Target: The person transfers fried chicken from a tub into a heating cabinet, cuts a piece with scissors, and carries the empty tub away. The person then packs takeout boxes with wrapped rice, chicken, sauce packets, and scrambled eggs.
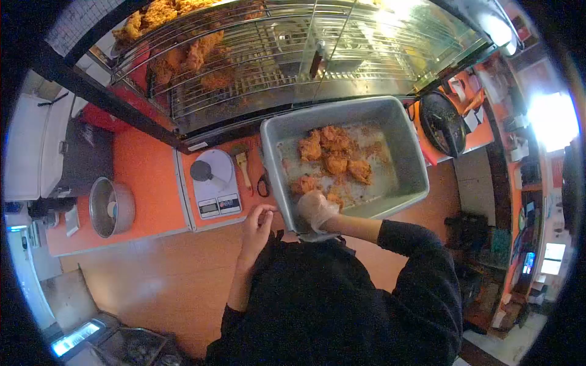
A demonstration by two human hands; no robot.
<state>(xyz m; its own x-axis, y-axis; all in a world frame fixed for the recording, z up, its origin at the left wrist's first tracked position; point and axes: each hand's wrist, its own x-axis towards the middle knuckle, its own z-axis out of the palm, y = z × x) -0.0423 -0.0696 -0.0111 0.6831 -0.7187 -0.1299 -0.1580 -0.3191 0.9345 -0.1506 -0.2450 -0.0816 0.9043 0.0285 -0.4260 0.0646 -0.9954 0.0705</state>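
A grey plastic tub [400,198] holds several pieces of fried chicken [336,161] and loose crumbs. Inside its near left corner is my right hand [316,210], in a clear plastic glove, with its fingers down beside the nearest chicken pieces; what the fingers hold, if anything, is hidden. My bare left hand [261,222] is just left of the tub, its fingers curled, with the fingertips near the tub's outer wall. Whether anything is between those fingers is too small to make out.
Behind the tub stands a glass display case [244,116] with wire racks and more fried chicken. To the left are a kitchen scale [220,204], a brush [244,171], scissors [263,186] and a metal bowl [122,210]. A black pan [439,122] lies right.
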